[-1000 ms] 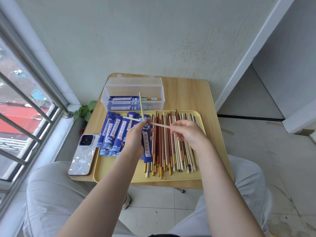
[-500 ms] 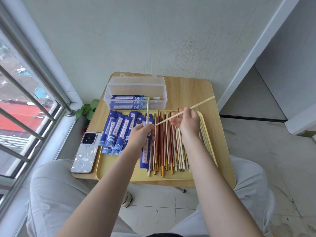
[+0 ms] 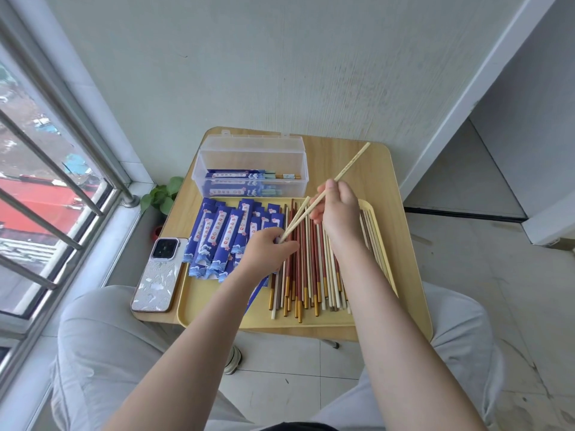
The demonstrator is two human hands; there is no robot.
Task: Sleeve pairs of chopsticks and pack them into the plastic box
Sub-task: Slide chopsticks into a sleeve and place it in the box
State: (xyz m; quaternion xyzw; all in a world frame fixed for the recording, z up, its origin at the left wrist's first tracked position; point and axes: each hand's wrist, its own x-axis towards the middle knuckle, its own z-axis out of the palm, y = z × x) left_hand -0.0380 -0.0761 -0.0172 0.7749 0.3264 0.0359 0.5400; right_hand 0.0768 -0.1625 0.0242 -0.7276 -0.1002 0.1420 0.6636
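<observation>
Your right hand (image 3: 337, 209), centre-right of frame, pinches a pale bamboo chopstick (image 3: 348, 166) partway along; its far end points to the upper right, over the table (image 3: 357, 169). Your left hand (image 3: 267, 250), just left of centre, is curled round the near ends: two pale sticks seem to meet there, the 2nd one (image 3: 300, 213) shorter in view. A blue sleeve may be in that hand too; can't tell, fingers hide it.

Progress, as I judge it: early-to-mid. The clear plastic box (image 3: 252, 157), top centre w/ lid open, holds sleeved pairs (image 3: 239, 181) along its bottom: approx. 2–3 layers visible, exact no. unclear thru the wall. The pair in hand isn't sleeved yet.

Left to do: plenty. Loose chopsticks (image 3: 308, 262) lie in a row on the yellow tray (image 3: 217, 309), centre to right: red-brown w/ gold tips mixed w/ pale ones, roughly 25–30, too packed to count exactly. Empty blue sleeves (image 3: 224, 241) fan out on the tray's left half, approx. 10–12, overlapping.

Also: 1 phone (image 3: 158, 275) at the table's left edge, 1 small plant (image 3: 161, 194) by the window sill.
</observation>
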